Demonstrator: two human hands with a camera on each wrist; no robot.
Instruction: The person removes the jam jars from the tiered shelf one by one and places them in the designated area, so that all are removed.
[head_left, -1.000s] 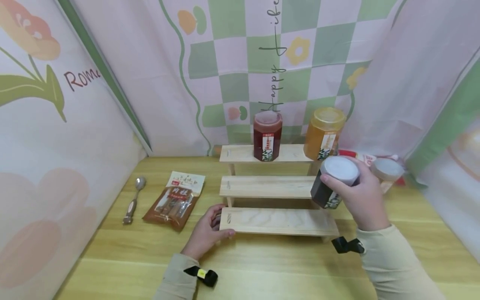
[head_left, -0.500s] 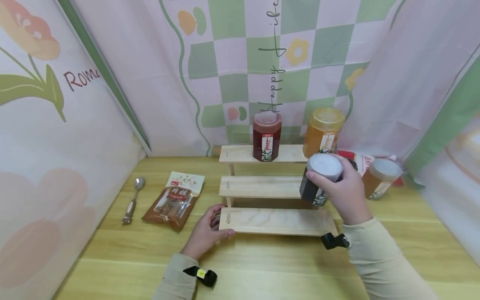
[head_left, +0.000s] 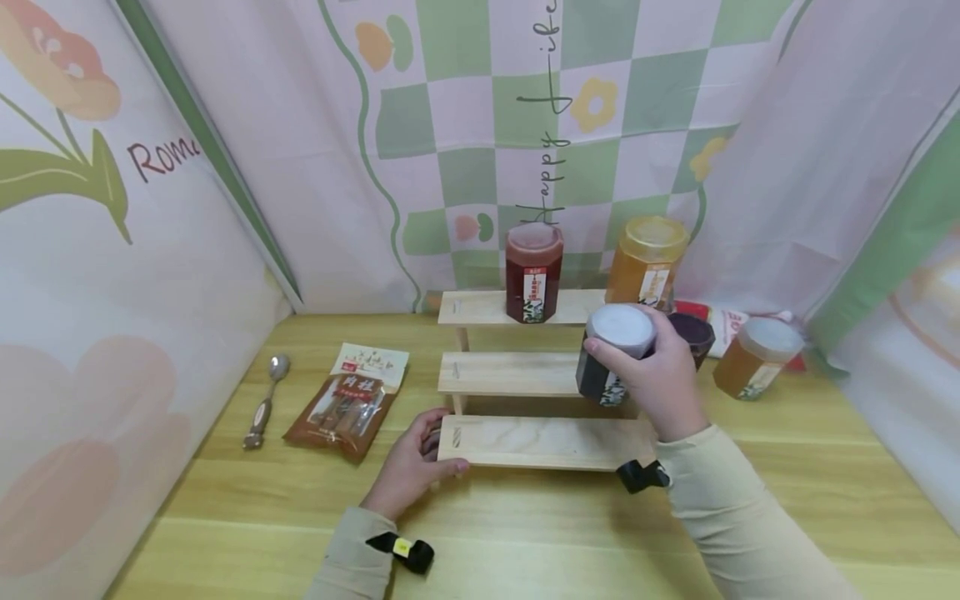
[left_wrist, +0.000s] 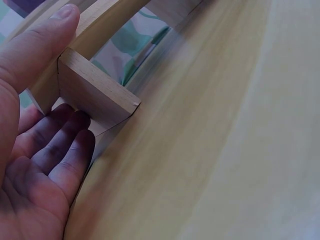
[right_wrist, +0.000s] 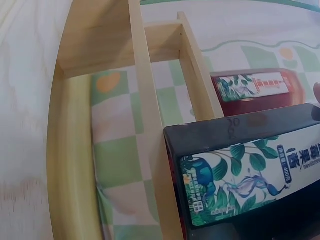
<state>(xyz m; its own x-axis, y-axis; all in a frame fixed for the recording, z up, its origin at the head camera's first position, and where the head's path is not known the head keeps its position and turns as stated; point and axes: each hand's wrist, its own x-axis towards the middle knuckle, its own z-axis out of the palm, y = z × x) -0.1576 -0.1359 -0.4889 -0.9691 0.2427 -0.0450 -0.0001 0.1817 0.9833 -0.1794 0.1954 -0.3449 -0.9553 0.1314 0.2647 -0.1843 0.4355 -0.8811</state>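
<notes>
The right hand [head_left: 663, 383] holds a dark, many-sided jar with a white lid [head_left: 598, 379], thumb on its near side. The jar is up by the right part of the pale wooden three-step shelf [head_left: 555, 442], by the middle step; I cannot tell if it touches. The left hand [head_left: 408, 468] grips the left end of the lowest step, thumb on top and fingers tucked under. On the top step stand a dark red jar [head_left: 532, 279] and, to its right, a yellow honey jar [head_left: 648, 258]. On the wooden bench [head_left: 487, 550], an amber jar with a whitish lid [head_left: 757, 358] stands right of the shelf. A brown and white packet [head_left: 348, 400] and a silver spoon [head_left: 266, 404] lie left.
</notes>
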